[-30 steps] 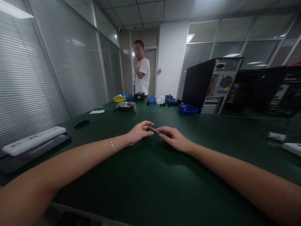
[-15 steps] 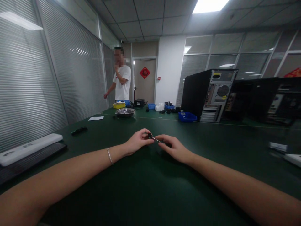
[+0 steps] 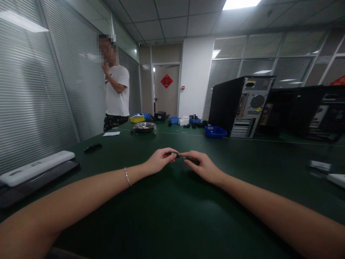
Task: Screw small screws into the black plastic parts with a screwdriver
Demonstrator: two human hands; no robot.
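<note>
Both hands meet over the mid part of the green table [image 3: 167, 216], well in from every edge. Left hand [image 3: 159, 162] is pinched narrow, thumb + forefinger closed on one end of a small dark part [image 3: 178, 155]; right hand [image 3: 202, 166] is pinched the same way on the other end, where a thin metal bit shows. The part is too small and dim to say what it is, or whether it's one piece or two being joined. Judging by that, work on it looks mid-way: part is up off the table, gripped both sides, not set down, no finished pieces lying nearby. Along the left edge lie a white keyboard [image 3: 36, 166] w/ a black keyboard [image 3: 40, 178] just beside it, and a small black object [image 3: 92, 147] farther up. Toward the far end: a metal bowl [image 3: 145, 126], a yellow bin [image 3: 137, 118], a blue bin [image 3: 215, 132], and a PC tower [image 3: 241, 106] w/ its back panel facing the camera. A person in a white tee [image 3: 116, 93] stands by the far left corner, hand raised, not touching anything on the table.
</note>
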